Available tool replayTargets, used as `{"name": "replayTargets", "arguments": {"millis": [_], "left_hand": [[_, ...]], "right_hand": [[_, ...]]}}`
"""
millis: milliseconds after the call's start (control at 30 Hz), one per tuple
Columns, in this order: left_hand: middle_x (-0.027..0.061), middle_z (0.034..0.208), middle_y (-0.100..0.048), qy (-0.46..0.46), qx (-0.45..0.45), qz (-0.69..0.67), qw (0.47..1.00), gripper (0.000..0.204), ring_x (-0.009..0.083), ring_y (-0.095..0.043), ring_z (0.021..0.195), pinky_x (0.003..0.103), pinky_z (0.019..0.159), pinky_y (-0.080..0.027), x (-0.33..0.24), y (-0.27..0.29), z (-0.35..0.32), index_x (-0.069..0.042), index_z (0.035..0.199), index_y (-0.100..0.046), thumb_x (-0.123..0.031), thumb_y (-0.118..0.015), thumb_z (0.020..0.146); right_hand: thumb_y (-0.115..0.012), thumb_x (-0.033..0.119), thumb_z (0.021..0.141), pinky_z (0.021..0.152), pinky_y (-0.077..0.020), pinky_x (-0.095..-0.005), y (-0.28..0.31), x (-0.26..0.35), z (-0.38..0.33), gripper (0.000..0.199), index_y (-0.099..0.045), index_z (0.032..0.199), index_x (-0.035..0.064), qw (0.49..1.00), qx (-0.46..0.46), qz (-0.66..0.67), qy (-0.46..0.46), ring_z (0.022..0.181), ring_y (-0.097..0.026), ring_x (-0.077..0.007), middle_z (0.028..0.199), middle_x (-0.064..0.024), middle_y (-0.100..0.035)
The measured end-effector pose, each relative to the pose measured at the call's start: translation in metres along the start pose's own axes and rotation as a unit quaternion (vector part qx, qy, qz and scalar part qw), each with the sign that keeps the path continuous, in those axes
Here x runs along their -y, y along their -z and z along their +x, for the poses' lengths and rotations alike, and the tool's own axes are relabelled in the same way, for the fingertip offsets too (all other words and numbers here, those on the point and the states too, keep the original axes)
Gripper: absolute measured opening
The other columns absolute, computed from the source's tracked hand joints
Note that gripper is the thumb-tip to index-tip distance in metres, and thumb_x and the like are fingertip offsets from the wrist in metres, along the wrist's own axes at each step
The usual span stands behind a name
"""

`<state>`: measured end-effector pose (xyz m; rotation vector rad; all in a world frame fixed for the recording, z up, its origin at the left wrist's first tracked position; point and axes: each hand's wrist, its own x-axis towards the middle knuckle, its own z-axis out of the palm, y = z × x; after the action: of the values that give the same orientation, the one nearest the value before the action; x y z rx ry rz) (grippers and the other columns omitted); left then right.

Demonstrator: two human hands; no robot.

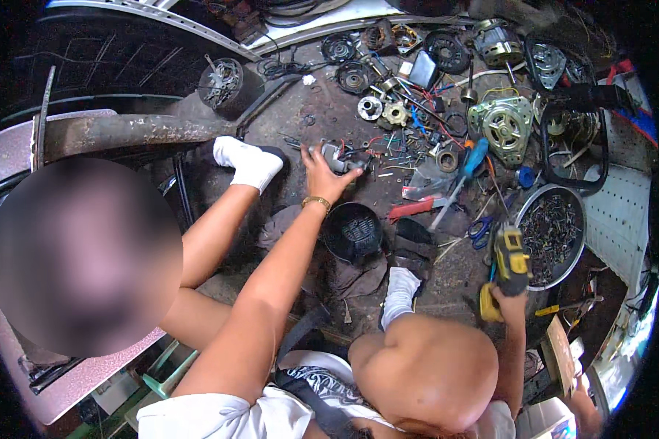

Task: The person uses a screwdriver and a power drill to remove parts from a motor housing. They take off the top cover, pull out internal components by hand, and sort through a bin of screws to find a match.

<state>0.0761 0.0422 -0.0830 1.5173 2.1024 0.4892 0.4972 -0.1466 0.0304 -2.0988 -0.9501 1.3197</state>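
Note:
My left hand (326, 181), with a bracelet on its wrist, reaches to the work floor. Its thumb and fingers are around a small grey metal part (334, 155), whose exact kind I cannot make out. My right hand (508, 301) grips a yellow and black cordless drill (512, 260), held low at the right with its front pointing away from me. A black plastic bowl-like housing (353, 232) sits just below my left wrist. Close to the drill lie scissors (480, 231) with dark blue handles and a long screwdriver (473, 161) with a blue handle.
A metal basin (581, 241) full of screws stands at the right. Motor parts, including a round metal housing (504, 126), crowd the far right. A bucket (240, 94) stands far left. Socked feet (247, 162) flank the work area. A red-handled tool (416, 208) lies mid-floor.

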Motion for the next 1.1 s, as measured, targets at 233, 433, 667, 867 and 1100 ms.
{"name": "replayTargets", "arguments": {"millis": [233,433,667,867,1100], "left_hand": [[0.0323,0.143,-0.016,-0.067,0.006,0.130,0.989,0.111,0.0460,-0.021,0.133,0.050,0.109,-0.023,-0.018,-0.003,0.004,0.002,0.134,-0.030,-0.058,-0.080,0.055],[0.0330,0.145,-0.011,-0.076,0.011,0.077,0.994,0.110,0.0460,-0.016,0.135,0.048,0.110,-0.021,0.010,0.001,0.008,0.002,0.134,-0.029,-0.051,-0.083,0.054],[0.0352,0.141,-0.013,0.002,0.035,-0.014,0.999,0.110,0.0481,-0.023,0.132,0.044,0.108,-0.029,-0.014,-0.002,0.008,0.001,0.134,-0.027,-0.047,-0.085,0.055],[0.0343,0.142,-0.014,-0.022,0.001,0.014,1.000,0.105,0.0495,-0.032,0.127,0.048,0.103,-0.035,-0.006,-0.003,0.008,-0.004,0.133,-0.030,-0.043,-0.086,0.053],[0.0338,0.143,-0.013,-0.021,0.007,0.010,1.000,0.105,0.0495,-0.031,0.128,0.047,0.104,-0.035,-0.009,-0.004,0.006,-0.005,0.134,-0.029,-0.042,-0.086,0.054]], "right_hand": [[-0.068,0.006,0.079,0.079,-0.0476,-0.0343,0.008,-0.004,-0.058,0.034,-0.056,0.110,0.0006,0.995,-0.015,0.004,-0.098,0.082,-0.059,-0.0172,0.099,-0.0071,-0.061],[-0.063,0.013,0.079,0.071,-0.0484,-0.0312,-0.063,0.062,0.011,0.028,-0.060,0.103,-0.0021,0.958,0.060,0.271,-0.070,0.076,-0.062,-0.0185,0.088,-0.0077,-0.066],[-0.059,0.013,0.075,0.062,-0.0539,-0.0317,-0.143,0.082,0.105,0.044,-0.053,0.117,-0.0015,0.841,0.261,0.458,-0.119,0.069,-0.062,-0.0180,0.104,-0.0119,-0.065],[-0.056,0.016,0.079,0.061,-0.0537,-0.0320,-0.196,0.096,0.112,0.045,-0.050,0.121,0.0033,0.779,0.342,0.483,-0.206,0.064,-0.060,-0.0156,0.108,-0.0087,-0.065],[-0.054,0.018,0.080,0.059,-0.0531,-0.0337,-0.205,0.094,0.117,0.043,-0.051,0.121,0.0035,0.788,0.320,0.479,-0.219,0.062,-0.057,-0.0163,0.103,-0.0091,-0.066]]}}
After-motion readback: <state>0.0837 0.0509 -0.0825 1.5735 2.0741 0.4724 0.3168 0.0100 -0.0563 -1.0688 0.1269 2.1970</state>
